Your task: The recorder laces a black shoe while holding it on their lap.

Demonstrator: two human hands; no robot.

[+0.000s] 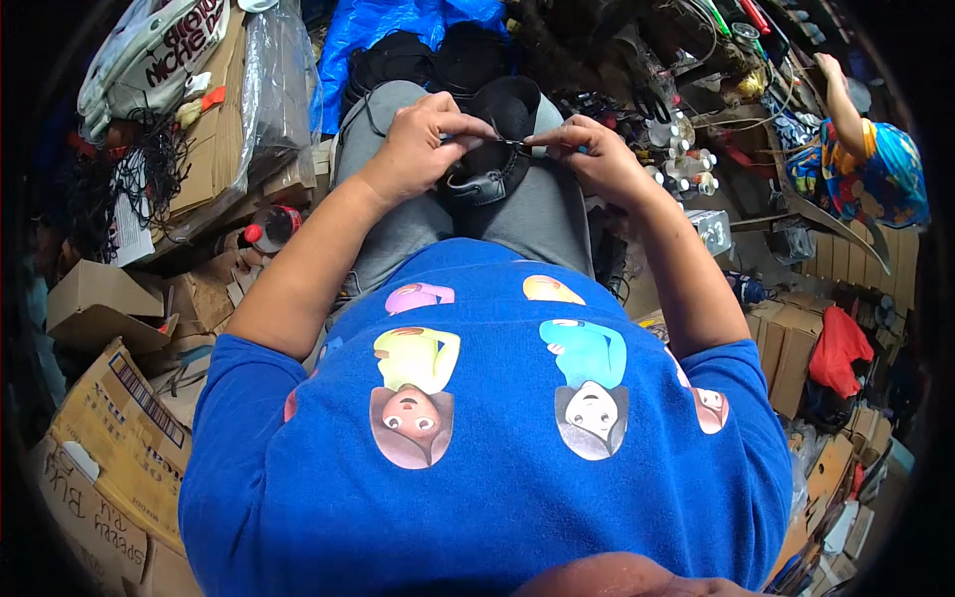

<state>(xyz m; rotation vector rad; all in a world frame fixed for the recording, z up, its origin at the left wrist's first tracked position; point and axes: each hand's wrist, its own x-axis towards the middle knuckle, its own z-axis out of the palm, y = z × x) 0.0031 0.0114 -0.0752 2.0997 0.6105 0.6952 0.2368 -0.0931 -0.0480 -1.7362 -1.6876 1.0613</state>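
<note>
A: Black leather shoe [489,164], rounded and glossy — where does it lie?

B: On the person's lap, across the grey trousers [542,214], between the two hands and partly under them. Its dark opening faces up, toward the far side of the knees.

A: And the left hand [423,144]?

B: It rests on the shoe's left side, fingers curled inward, thumb and forefinger pinched on the end of a thin dark lace [509,141] stretched over the shoe.

A: The right hand [587,149]?

B: At the shoe's right edge, fingers likewise pinched on the other end of that lace. The two sets of fingertips nearly meet above the shoe's middle.

A: What surrounds it?

B: More black shoes [438,55] lie just beyond the knees, before a blue plastic sheet [388,25]. Brown cardboard boxes [109,398] crowd the person's left. A red-capped bottle [271,227] sits near the left knee. On the right, another person in a colourful shirt [875,164] reaches an arm upward.
</note>
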